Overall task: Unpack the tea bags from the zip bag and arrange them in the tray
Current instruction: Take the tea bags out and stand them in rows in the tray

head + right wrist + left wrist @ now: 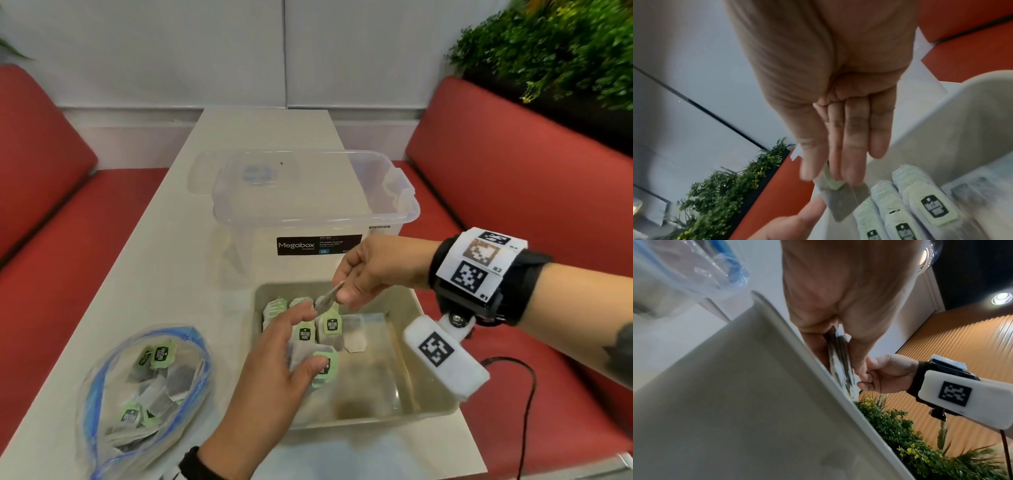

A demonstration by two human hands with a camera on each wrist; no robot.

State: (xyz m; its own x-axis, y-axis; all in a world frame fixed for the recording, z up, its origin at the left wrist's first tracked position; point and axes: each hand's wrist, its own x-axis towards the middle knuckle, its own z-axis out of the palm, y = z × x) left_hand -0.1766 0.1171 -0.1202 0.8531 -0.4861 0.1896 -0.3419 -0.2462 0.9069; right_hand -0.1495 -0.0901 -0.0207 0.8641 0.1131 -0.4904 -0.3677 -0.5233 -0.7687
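clear Megabox bin (308,205) on table (178,240) | red benches (513,178) both sides | plants (555,44) rear R

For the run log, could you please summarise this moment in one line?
right hand: pinches tea bag over tray | left hand: holds tea bags | zip bag: partly full

A long, pale off-white table (267,130) is carrying three things. A clear plastic storage box (308,202) with a black "Megabox" label is sitting around the middle of the table, nearer its right edge. A shallow, translucent grey-beige plastic tray (428,387) is lying in front of it by the near right corner. A clear zip bag with a blue seal (144,394) is resting close to the near left corner, beside the tray.
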